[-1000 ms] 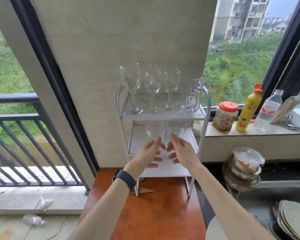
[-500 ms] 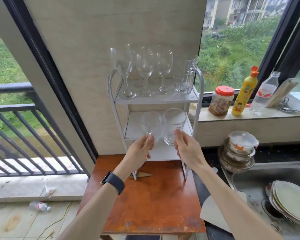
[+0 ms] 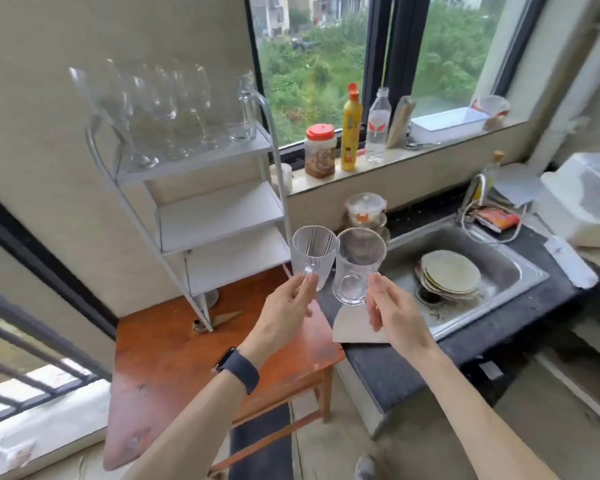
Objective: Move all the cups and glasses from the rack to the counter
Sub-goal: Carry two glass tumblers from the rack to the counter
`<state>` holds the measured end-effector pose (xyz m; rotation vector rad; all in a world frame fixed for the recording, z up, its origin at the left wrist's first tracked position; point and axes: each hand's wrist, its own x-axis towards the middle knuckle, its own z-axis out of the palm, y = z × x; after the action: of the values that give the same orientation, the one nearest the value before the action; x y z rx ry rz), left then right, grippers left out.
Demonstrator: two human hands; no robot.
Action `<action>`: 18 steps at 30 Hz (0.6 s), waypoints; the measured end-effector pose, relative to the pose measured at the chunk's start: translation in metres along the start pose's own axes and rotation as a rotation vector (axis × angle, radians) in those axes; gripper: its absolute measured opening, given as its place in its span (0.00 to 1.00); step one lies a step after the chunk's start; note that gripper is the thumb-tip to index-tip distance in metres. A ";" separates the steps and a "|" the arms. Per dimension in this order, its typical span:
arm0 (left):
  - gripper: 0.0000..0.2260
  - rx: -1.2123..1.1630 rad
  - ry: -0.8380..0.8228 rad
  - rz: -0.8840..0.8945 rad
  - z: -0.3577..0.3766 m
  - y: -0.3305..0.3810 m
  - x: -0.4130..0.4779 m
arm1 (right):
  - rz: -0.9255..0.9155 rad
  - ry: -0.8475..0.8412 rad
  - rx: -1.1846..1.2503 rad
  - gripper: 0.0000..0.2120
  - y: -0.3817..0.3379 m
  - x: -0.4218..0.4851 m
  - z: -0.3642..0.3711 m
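Observation:
My left hand (image 3: 288, 306) grips a clear ribbed glass cup (image 3: 313, 254) by its handle. My right hand (image 3: 394, 311) holds a second clear glass mug (image 3: 357, 265) by its handle. Both cups hang side by side in the air, to the right of the white rack (image 3: 219, 216) and above the left end of the dark counter (image 3: 395, 368). Several wine glasses (image 3: 160, 109) and a glass mug (image 3: 244, 109) stand on the rack's top shelf. The two lower shelves hold nothing.
The rack stands on an orange wooden table (image 3: 174, 351). A steel sink (image 3: 499, 271) holds stacked plates (image 3: 451, 275). A white card (image 3: 354, 325) lies on the counter under my right hand. A jar (image 3: 320, 150), yellow bottle (image 3: 351, 129) and water bottle (image 3: 377, 126) line the windowsill.
Both hands have lifted the two cups off the rack's middle shelf and carried them right, toward the counter. The view has swung right toward the sink.

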<state>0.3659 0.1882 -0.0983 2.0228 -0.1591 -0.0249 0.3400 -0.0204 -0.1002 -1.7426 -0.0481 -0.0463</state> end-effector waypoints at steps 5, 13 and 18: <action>0.19 -0.087 -0.292 0.055 0.109 0.054 0.001 | 0.091 0.302 -0.017 0.24 0.011 -0.069 -0.095; 0.20 -0.167 -0.708 0.283 0.310 0.182 -0.024 | 0.153 0.795 -0.092 0.26 0.013 -0.186 -0.275; 0.21 -0.207 -0.882 0.370 0.447 0.263 -0.066 | 0.172 0.984 -0.047 0.25 0.023 -0.275 -0.404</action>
<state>0.2345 -0.3168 -0.0641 1.6238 -1.0334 -0.6715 0.0656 -0.4238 -0.0700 -1.5988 0.8218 -0.7687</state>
